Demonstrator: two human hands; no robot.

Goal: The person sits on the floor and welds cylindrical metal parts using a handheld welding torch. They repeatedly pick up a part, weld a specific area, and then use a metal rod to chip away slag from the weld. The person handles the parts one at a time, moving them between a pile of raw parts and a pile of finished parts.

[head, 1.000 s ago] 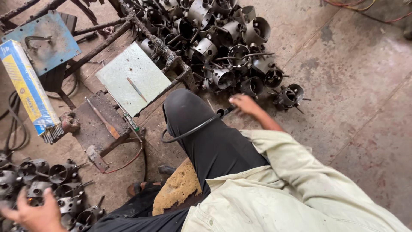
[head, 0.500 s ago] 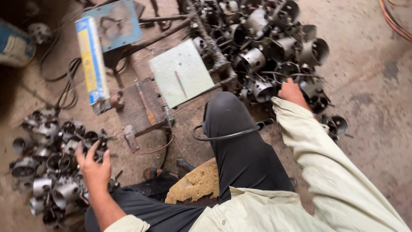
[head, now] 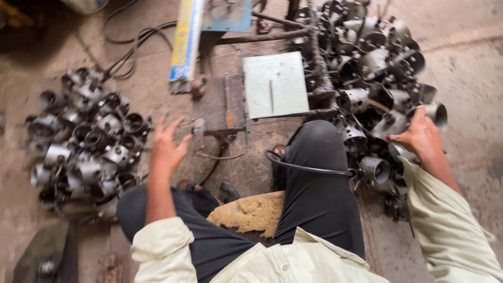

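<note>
A person seated on the concrete floor [head: 471,157] reaches both ways at once: the left hand [head: 166,147] hangs with fingers spread, holding nothing, just beside a heap of short metal tubes [head: 86,141] on the floor's left side. The right hand [head: 419,137] rests, fingers curled, on a metal tube [head: 401,152] at the near edge of a larger pile of tubes [head: 374,63] on the right; whether it grips it cannot be told. Between the piles lie a pale metal plate [head: 275,84] and a black cable [head: 306,166] across the knee.
</note>
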